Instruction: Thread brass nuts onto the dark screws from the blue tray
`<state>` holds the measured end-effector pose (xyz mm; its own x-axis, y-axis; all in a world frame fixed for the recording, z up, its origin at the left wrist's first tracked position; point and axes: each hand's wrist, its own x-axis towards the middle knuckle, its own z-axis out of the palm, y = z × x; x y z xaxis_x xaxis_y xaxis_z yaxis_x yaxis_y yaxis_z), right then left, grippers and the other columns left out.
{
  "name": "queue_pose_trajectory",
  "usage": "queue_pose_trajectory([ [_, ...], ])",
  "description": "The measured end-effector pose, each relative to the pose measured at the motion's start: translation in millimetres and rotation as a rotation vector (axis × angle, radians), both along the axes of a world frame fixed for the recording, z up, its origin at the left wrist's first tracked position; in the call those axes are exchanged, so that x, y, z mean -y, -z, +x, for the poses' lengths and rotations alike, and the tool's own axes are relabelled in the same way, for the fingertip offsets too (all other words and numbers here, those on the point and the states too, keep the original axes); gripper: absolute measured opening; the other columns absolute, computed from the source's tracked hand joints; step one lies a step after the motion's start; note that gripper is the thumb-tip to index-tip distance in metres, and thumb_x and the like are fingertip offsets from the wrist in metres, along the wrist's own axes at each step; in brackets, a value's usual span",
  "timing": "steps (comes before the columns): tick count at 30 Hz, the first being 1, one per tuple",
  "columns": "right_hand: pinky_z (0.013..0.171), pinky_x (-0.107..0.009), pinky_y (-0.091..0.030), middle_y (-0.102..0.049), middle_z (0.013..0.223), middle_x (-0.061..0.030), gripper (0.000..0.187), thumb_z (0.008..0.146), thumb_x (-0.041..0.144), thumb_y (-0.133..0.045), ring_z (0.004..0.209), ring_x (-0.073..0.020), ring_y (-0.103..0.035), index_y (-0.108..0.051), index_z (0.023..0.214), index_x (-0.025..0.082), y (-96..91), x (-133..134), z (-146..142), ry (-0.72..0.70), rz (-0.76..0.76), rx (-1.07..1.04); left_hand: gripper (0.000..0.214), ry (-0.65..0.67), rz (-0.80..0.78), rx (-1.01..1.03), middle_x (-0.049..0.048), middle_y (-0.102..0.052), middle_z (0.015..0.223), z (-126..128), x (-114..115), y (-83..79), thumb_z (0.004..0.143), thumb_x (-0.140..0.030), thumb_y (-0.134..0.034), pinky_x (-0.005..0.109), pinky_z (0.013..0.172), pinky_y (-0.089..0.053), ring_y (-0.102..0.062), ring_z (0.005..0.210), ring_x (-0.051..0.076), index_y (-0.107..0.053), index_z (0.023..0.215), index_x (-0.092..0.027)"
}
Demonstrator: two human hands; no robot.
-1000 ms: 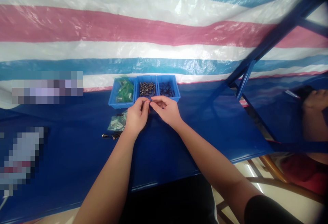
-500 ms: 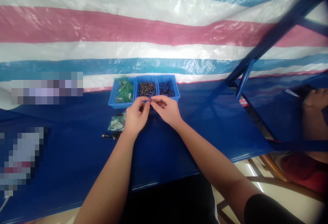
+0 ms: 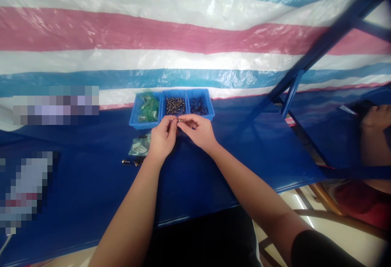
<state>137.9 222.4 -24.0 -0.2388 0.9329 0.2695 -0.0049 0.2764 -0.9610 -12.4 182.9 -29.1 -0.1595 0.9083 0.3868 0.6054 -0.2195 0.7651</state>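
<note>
My left hand [image 3: 163, 136] and my right hand [image 3: 199, 131] meet fingertip to fingertip in front of the blue bins, each closed in a pinch. Between them is a small shiny metal piece [image 3: 180, 120], mostly covered by the fingers; its exact kind cannot be made out. Just beyond my hands, the middle bin holds several small brass-coloured metal parts [image 3: 175, 105]. Thin black pieces [image 3: 198, 106] lie in the right bin. Beside my left wrist is a clear bag of pale parts [image 3: 139, 147], with a black-and-gold part [image 3: 130, 162] near it.
The left blue bin [image 3: 133, 117] holds a green plastic bag [image 3: 149, 106]. A blue metal frame [image 3: 305, 64] slants across the right, and past it another person's hand [image 3: 378, 116] shows. Striped sheeting [image 3: 183, 37] hangs behind the blue table [image 3: 195, 193].
My fingers have shifted slightly around the small piece, and more of its shiny metal shows between the fingertips. Both arms stay in nearly the same place.
</note>
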Motion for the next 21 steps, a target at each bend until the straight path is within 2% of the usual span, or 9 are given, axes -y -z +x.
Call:
queue_pose_trajectory([
  [7, 0.072, -0.029, -0.060, -0.078, 0.090, -0.0034, 0.021, 0.081, 0.033, -0.075, 0.078, -0.0151, -0.073, -0.077, 0.098, 0.020, -5.8, 2.3, -0.3, -0.010, 0.006, -0.034, 0.027, 0.031, 0.000, -0.006, -0.0009, -0.066, 0.072, 0.5, 0.4, 0.5, 0.101, -0.038, -0.049, 0.024, 0.067, -0.049, -0.062, 0.062, 0.012, -0.067, 0.111, -0.020],
  [21, 0.075, -0.030, -0.060, -0.077, 0.092, -0.0036, 0.023, 0.082, 0.035, -0.075, 0.078, -0.0149, -0.071, -0.076, 0.100, 0.021, -5.6, 3.1, 1.0, 0.001, 0.015, 0.009, 0.024, 0.064, 0.031, -0.038, -0.0009, -0.066, 0.073, 1.3, 0.6, 3.0, 0.100, -0.029, -0.049, 0.022, 0.065, -0.049, -0.060, 0.061, 0.010, -0.067, 0.112, -0.020],
])
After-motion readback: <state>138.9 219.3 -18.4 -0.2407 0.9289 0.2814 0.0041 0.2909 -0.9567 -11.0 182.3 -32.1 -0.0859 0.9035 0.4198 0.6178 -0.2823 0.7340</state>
